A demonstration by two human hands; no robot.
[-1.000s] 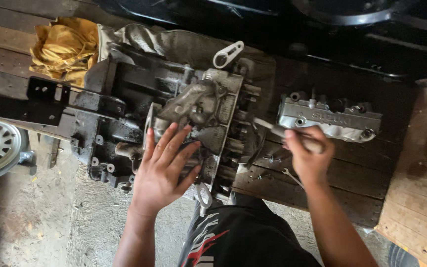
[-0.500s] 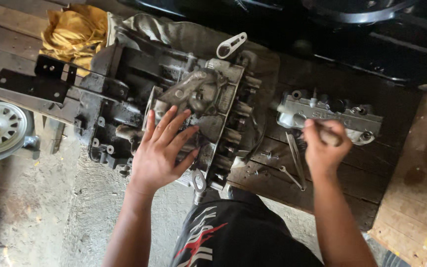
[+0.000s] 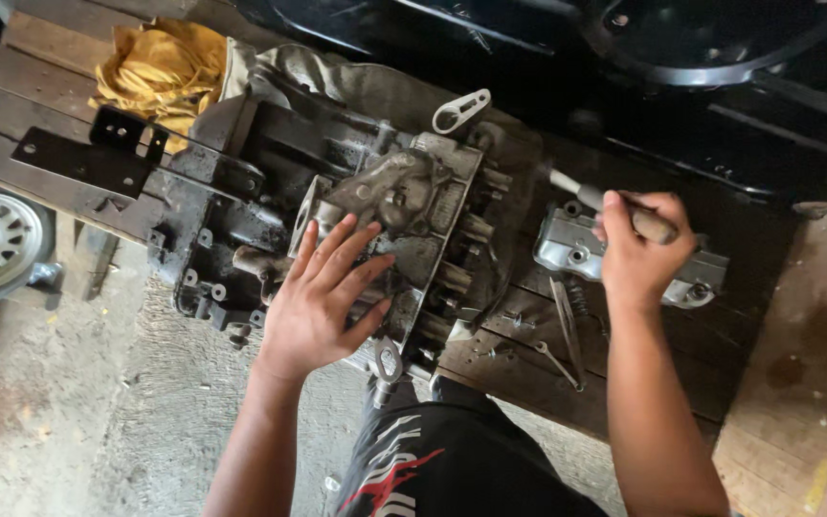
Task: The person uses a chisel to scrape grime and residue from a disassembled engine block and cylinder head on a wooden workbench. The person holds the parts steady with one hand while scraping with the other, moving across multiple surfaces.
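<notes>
The left hand (image 3: 323, 302) lies flat, fingers spread, on the greasy engine block (image 3: 375, 225) resting on the dark wooden surface (image 3: 528, 369). The right hand (image 3: 638, 249) has its grip closed around a tool handle (image 3: 648, 225) (wooden, it seems) above the loose metal cover (image 3: 567, 244).

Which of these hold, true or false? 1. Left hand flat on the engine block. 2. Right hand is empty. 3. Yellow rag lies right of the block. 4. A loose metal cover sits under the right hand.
1. True: the left hand lies spread on the engine block.
2. False: the right hand grips a tool handle.
3. False: the yellow rag lies at upper left of the block.
4. True: the metal cover lies on the wooden boards.
</notes>
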